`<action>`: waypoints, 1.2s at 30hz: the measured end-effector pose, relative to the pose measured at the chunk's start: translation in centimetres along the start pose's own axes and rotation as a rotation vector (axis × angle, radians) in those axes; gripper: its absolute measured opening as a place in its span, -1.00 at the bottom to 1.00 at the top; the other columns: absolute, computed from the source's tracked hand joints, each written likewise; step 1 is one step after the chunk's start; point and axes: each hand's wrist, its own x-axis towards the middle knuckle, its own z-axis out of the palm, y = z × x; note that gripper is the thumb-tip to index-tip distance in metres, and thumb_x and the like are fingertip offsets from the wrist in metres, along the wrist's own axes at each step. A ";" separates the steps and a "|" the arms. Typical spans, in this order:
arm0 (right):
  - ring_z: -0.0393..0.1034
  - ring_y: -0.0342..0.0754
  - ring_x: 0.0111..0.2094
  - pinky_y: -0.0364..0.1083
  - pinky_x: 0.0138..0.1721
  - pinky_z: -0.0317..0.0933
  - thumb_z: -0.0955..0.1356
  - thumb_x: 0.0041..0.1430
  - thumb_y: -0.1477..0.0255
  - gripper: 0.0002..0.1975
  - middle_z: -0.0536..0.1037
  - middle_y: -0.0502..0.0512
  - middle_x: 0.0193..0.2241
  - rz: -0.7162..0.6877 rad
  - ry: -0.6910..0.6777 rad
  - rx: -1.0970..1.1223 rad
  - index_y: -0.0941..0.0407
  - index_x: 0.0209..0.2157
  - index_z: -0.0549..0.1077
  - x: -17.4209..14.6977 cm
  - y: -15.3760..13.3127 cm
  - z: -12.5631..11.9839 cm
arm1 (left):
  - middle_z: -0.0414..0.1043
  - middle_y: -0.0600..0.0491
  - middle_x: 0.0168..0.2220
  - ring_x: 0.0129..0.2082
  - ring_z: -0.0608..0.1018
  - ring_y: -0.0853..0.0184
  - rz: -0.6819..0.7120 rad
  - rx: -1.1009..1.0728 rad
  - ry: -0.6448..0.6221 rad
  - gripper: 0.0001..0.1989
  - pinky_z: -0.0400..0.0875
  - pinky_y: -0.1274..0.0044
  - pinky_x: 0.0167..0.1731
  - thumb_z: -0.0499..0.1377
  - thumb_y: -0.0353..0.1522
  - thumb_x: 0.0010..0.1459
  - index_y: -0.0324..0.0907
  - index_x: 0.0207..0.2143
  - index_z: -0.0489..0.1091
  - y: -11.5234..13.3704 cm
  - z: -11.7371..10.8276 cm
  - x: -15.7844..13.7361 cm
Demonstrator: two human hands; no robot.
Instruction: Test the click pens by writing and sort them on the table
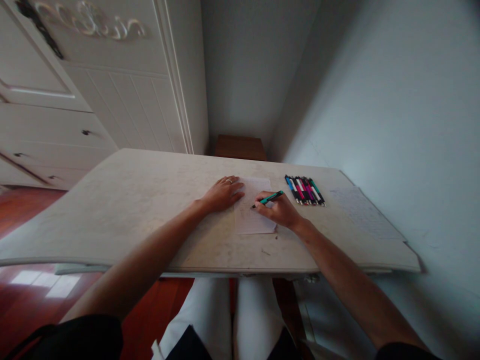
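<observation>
A white sheet of paper (255,226) lies on the pale tabletop (150,200) in front of me. My left hand (223,194), with a ring on one finger, rests flat with fingers stretched out over the sheet's left edge. In my right hand (279,210) is a green and black pen (270,197), gripped between the fingers. The pen's tip points down and left at the sheet, close to its surface; whether it touches I cannot tell. Faint marks show on the paper near the tip.
A row of several coloured pens (305,190) lies side by side to the right of the sheet. Farther right, a sheet covered in handwriting (365,212) lies by the wall (412,125). A white cabinet (123,95) stands at the left, and a brown wooden piece (240,146) behind the table.
</observation>
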 end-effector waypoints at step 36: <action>0.38 -0.09 -0.45 -0.12 -0.35 0.25 0.31 0.10 0.41 -0.88 0.52 0.04 -0.51 0.021 -0.034 0.058 0.14 -0.44 0.47 -0.3 -0.1 -0.2 | 0.22 -0.15 0.24 0.25 0.26 0.16 0.009 -0.011 0.001 -0.54 0.10 0.32 0.25 -0.05 -0.18 0.32 -0.21 0.13 0.33 -0.3 0.3 -0.1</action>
